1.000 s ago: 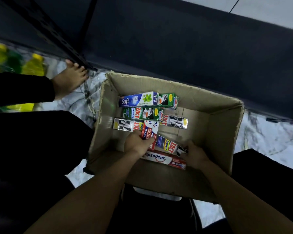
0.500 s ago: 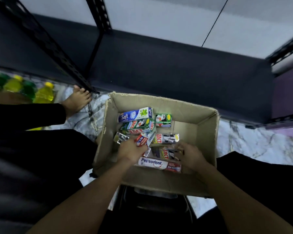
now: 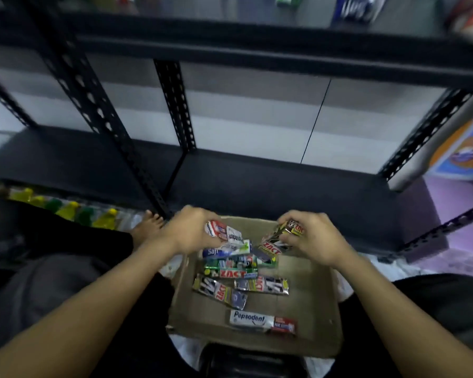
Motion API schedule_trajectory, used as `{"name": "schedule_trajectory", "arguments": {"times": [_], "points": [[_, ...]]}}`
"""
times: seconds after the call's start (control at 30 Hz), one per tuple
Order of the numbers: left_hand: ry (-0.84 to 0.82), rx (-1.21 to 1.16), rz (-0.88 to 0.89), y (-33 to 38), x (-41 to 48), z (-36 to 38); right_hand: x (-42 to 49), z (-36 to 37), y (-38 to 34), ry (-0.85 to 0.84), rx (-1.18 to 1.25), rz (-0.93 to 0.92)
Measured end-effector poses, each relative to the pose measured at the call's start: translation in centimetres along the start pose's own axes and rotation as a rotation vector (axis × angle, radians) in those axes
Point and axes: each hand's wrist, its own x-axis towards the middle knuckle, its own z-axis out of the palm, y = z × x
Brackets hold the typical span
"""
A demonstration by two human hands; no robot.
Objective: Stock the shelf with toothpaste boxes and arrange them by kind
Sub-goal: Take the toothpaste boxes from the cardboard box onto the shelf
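Dim shop corner, black slotted-steel shelving (image 3: pixel 175 105) against a pale wall, the cardboard box (image 3: pixel 325 309) open on the floor at its foot. Above the box's far left corner, gripped in the curled fingers of the left hand (image 3: pixel 191 230): a red-and-white Pepsodent box (image 3: pixel 224 233), lifted clear of the heap. Above the box's far right corner, clasped in the right hand (image 3: pixel 314 238) with fingers wrapped round its upper end: a black-and-gold Zact box (image 3: pixel 276 242), tilted, lower end down toward the others. Inside the box, at its far side just under the hands: a blue Saft box (image 3: pixel 221 251) lying against a green Zact box (image 3: pixel 231 271). Toward the box's middle: a slanted black Zact box (image 3: pixel 219 290) and a level black Zact box (image 3: pixel 262 285), both flat, ends close together. By the box's near wall, alone on bare cardboard: a second Pepsodent box (image 3: pixel 260 321), label up. Beyond the box's far wall: the dark lower shelf board (image 3: pixel 257 181). Left of the box: a bare foot (image 3: pixel 148 227) and a row of yellow- and green-capped bottles (image 3: pixel 71 211). High beyond the box, blurred: packaged goods (image 3: pixel 352 6) on an upper shelf. Off to the box's right: an orange-and-blue packet (image 3: pixel 464 148) above a purple surface.
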Motion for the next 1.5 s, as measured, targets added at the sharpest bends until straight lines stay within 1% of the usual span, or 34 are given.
{"name": "schedule_trajectory", "arguments": {"times": [0.13,0.23,0.43,0.6,0.7,0.83,0.93,1.0,1.07,1.2,1.3,1.37,1.5], "points": [[0.086,0.052,0.159,3.5,-1.4,-8.2,0.0,-7.0,-5.2,0.135,-0.030,-0.118],[0.184,0.114,0.239,6.2,-3.3,-13.9,-0.6,-12.1,-9.0,0.233,-0.068,-0.187],[0.478,0.084,0.323,10.0,-8.4,-22.4,-3.0,-20.3,-15.2,0.436,-0.120,-0.310],[0.693,-0.009,0.346,11.5,-12.1,-27.2,-4.3,-25.5,-18.3,0.565,-0.068,-0.380],[0.834,-0.062,0.351,11.6,-13.1,-29.4,-4.0,-27.7,-19.5,0.711,-0.069,-0.419],[1.046,-0.161,0.356,11.1,-11.4,-31.0,-2.7,-29.9,-20.4,0.844,-0.040,-0.416],[1.170,-0.163,0.360,10.8,-8.0,-30.5,-1.6,-31.0,-20.8,0.929,-0.043,-0.386],[1.192,-0.178,0.362,10.4,-5.0,-29.4,-0.8,-31.5,-21.0,0.984,-0.065,-0.360],[1.173,-0.215,0.335,9.7,-1.8,-28.1,0.1,-32.0,-21.0,1.035,-0.103,-0.338],[1.060,-0.265,0.207,8.1,2.9,-25.2,2.4,-33.2,-20.2,1.114,-0.162,-0.270],[1.110,-0.281,0.104,7.7,4.6,-24.4,4.7,-33.7,-19.1,1.136,-0.182,-0.186],[1.111,-0.293,0.106,7.6,5.5,-24.5,6.8,-33.2,-18.4,1.106,-0.224,-0.127],[1.078,-0.283,0.104,7.2,6.9,-24.7,10.4,-30.2,-18.1,0.920,-0.285,-0.069]]}}
